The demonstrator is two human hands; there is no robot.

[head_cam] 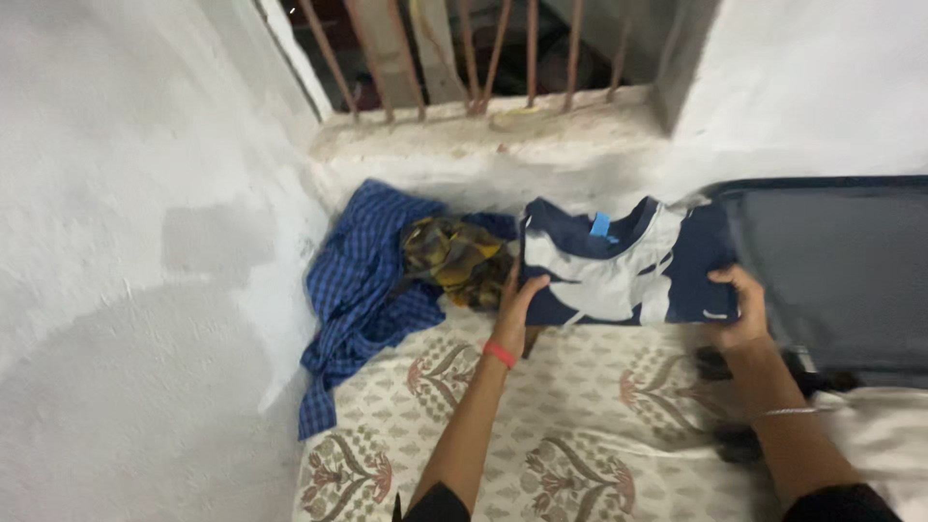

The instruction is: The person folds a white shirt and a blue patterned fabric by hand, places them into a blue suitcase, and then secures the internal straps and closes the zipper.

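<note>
bed with cream floral sheet fills the lower frame, white wall to its left, barred window beyond its head. dark suitcase lies open at the bed's right side. blue checked shirt is crumpled in the bed's far left corner, a yellow-brown cloth bunched on top of it. folded navy and white t-shirt sits at the far end of the bed, between checked shirt and suitcase. left hand, red band at wrist, grips the t-shirt's left edge, fingers closed on it. right hand, thin bracelet on wrist, grips the t-shirt's right edge beside the suitcase.
</note>
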